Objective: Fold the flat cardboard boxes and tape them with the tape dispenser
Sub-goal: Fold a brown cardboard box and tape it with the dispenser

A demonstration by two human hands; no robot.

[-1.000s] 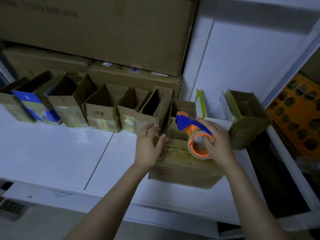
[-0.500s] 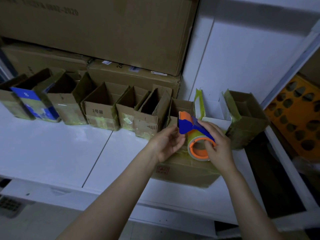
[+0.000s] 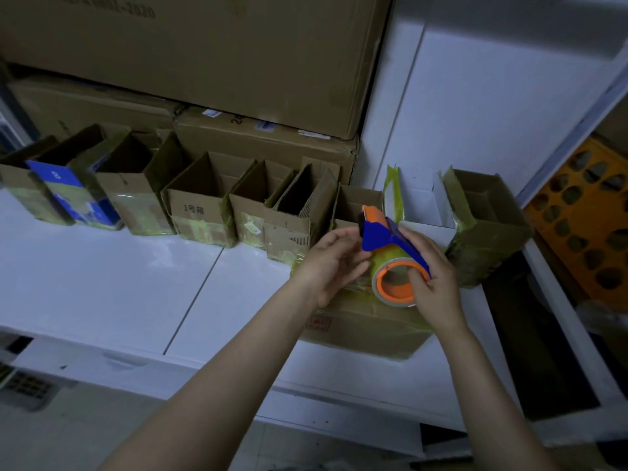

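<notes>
- The right hand (image 3: 438,287) grips the blue-and-orange plastic tape dispenser (image 3: 390,253), thumb in its core, just above the taped brown cardboard box (image 3: 367,328).
- The left hand (image 3: 329,263) curls its fingers at the dispenser's mouth; I cannot tell if they pinch the tape.
- Better to free the tape end first, then pull straight along the seam.
- Left of the dispenser stands a row of open brown cartons (image 3: 200,212); the 1 open carton (image 3: 486,226) just right of it may crowd the pull.
</notes>
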